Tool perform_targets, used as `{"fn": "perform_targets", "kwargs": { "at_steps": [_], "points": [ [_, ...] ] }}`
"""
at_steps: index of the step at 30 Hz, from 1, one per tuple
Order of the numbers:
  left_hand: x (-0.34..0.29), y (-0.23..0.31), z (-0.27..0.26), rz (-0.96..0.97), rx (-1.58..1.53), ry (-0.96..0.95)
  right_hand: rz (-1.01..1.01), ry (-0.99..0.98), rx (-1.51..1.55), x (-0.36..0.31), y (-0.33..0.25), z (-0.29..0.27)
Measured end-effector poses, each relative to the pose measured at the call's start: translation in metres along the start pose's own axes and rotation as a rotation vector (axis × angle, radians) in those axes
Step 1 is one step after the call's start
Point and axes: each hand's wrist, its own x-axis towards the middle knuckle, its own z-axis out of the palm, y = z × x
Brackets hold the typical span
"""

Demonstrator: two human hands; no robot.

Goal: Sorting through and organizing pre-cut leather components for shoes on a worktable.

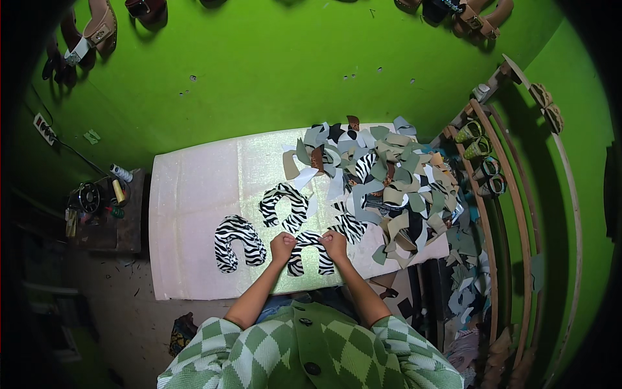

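Our fingers [291, 240] pinch closed on black-and-white, zebra-striped, arch-shaped sheet [308, 240] | two similar arches [237, 227] laid apart | loose striped pieces [350, 227] probably left

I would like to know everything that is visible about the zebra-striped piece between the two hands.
The zebra-striped piece is a black-and-white arch: a curved band with two legs pointing toward the person. It looks thin and flexible, perhaps fabric or synthetic leather. The left hand and right hand hold its opposite sides with closed fingers, partly hiding it. It is near the front edge of the pale work surface; whether it lies completely flat is unclear.
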Motion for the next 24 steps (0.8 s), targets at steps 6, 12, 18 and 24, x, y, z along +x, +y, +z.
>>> {"fn": "perform_targets", "kwargs": {
  "at_steps": [6, 12, 18, 24],
  "points": [
    [-0.001, 0.005, 0.000, 0.026, 0.081, 0.042, -0.008, -0.058, -0.001, 0.011, 0.009, -0.001],
    [-0.003, 0.005, 0.002, 0.051, 0.123, 0.048, 0.053, -0.105, -0.005, 0.012, 0.014, -0.001],
    [-0.005, 0.005, 0.002, 0.081, 0.109, 0.045, 0.046, -0.151, 0.000, 0.014, 0.010, -0.005],
    [-0.006, 0.009, 0.000, 0.096, 0.131, 0.037, 0.028, -0.131, -0.091, 0.012, 0.007, -0.002]
  ]
}}
